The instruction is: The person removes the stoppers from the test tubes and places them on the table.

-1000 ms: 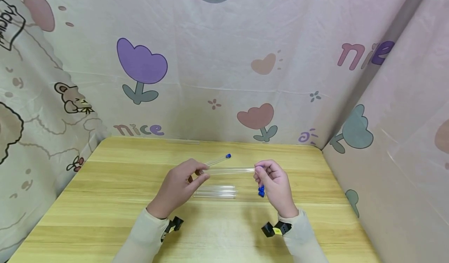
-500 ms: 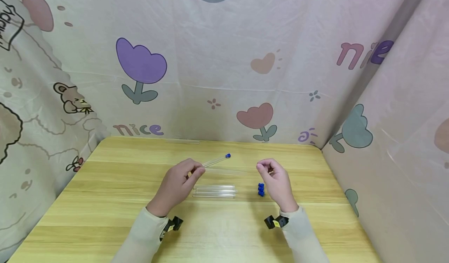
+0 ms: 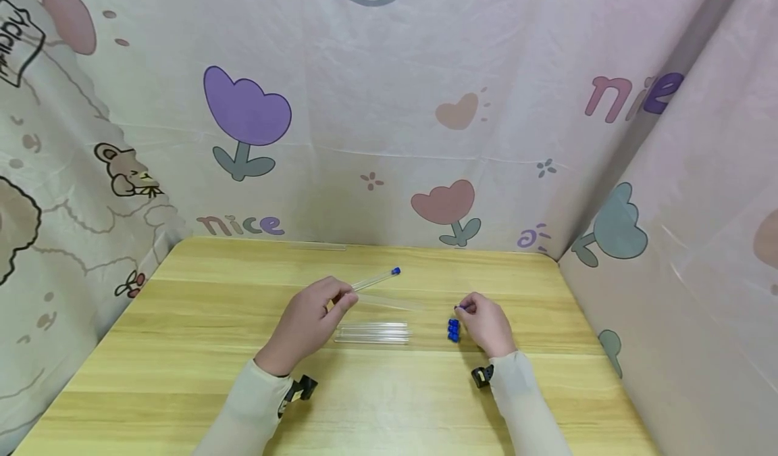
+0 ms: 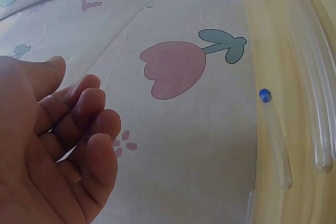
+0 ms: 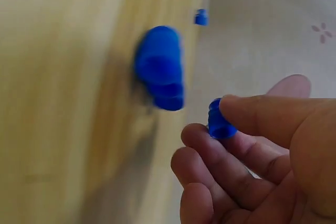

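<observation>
In the head view my left hand (image 3: 310,324) pinches one end of a clear test tube (image 3: 389,301), which points right above the table. The left wrist view shows this tube (image 4: 118,32) rising from the thumb and fingers, its far end open. My right hand (image 3: 487,324) pinches a small blue cap (image 5: 219,119) between thumb and fingers, with the cap's hollow end visible in the right wrist view. Below and left of that hand, several blue caps (image 3: 453,330) stand close together on the table. Behind the held tube lies a test tube with a blue cap (image 3: 396,271).
Several clear tubes (image 3: 372,333) lie side by side on the wooden table (image 3: 389,402) in front of the hands. Another clear tube (image 3: 319,246) lies along the back edge. Patterned curtains (image 3: 365,138) hang behind and at both sides.
My right hand has left the tube's right end and moved right and toward me, a blue cap now showing in its fingers. My left hand stays nearly still; the tube tips slightly down rightward.
</observation>
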The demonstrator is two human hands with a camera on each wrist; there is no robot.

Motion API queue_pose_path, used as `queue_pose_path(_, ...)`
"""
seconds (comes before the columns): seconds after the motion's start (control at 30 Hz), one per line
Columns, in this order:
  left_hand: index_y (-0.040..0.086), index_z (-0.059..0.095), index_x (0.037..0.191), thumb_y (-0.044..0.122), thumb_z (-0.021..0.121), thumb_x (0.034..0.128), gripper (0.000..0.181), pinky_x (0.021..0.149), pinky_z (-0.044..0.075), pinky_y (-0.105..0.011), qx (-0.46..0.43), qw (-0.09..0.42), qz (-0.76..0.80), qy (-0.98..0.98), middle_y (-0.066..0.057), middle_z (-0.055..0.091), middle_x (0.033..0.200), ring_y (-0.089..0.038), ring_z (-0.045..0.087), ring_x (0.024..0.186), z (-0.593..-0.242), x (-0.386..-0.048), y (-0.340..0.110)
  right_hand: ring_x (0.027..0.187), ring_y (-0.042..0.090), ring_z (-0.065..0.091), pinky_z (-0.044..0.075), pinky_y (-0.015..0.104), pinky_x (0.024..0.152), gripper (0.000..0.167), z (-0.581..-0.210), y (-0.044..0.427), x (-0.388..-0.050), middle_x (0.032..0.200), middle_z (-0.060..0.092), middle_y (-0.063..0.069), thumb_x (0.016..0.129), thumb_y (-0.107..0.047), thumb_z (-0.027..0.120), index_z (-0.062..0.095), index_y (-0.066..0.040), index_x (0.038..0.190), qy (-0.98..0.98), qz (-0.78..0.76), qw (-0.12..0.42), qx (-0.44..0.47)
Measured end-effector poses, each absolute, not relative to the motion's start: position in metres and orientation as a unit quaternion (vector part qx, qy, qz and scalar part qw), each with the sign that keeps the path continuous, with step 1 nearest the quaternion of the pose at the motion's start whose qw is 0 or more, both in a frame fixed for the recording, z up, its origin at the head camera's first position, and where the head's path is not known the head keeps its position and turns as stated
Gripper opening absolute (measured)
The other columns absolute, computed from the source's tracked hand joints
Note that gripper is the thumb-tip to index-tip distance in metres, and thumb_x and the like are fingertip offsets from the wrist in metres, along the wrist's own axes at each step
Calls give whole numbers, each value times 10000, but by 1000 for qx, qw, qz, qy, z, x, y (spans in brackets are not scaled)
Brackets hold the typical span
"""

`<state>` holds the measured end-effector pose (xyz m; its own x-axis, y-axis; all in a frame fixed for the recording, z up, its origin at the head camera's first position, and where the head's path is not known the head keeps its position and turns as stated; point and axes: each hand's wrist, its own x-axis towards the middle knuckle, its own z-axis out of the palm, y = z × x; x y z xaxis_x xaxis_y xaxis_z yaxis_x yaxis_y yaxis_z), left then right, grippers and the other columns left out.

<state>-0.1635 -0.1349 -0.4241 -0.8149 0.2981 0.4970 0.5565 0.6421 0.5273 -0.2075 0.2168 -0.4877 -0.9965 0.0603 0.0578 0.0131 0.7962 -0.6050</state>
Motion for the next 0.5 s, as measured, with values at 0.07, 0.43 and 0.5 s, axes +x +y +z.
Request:
queue_pose_path(0.07,186,727,1065,324,619,1054,176,614,460,-231,-239,184,-346,-889,157,581,861,-35,476,682,-424,-164,-135,751,155,608,484,363,699,108,-492,219,-209,863,699,-20,971,-243,722,709,-137,961,-949,313,32,-25)
queue_pose_path(0.43,180,732,1072,311,626,1051,170,616,456,-239,-233,168,-340,-895,149,604,885,-54,477,680,-422,-162,-135,853,204,658,528,447,803,112,-503,225,-213,950,734,21,1002,-208,686,753,-121,981,-950,312,9,-30)
queue_pose_path(0.5,184,731,1071,311,627,1050,165,614,454,-239,-232,167,-341,-896,151,599,880,-55,476,677,-422,-162,-135,882,226,667,532,464,826,116,-504,224,-214,976,738,37,1005,-196,678,757,-111,999,-949,314,5,-27)
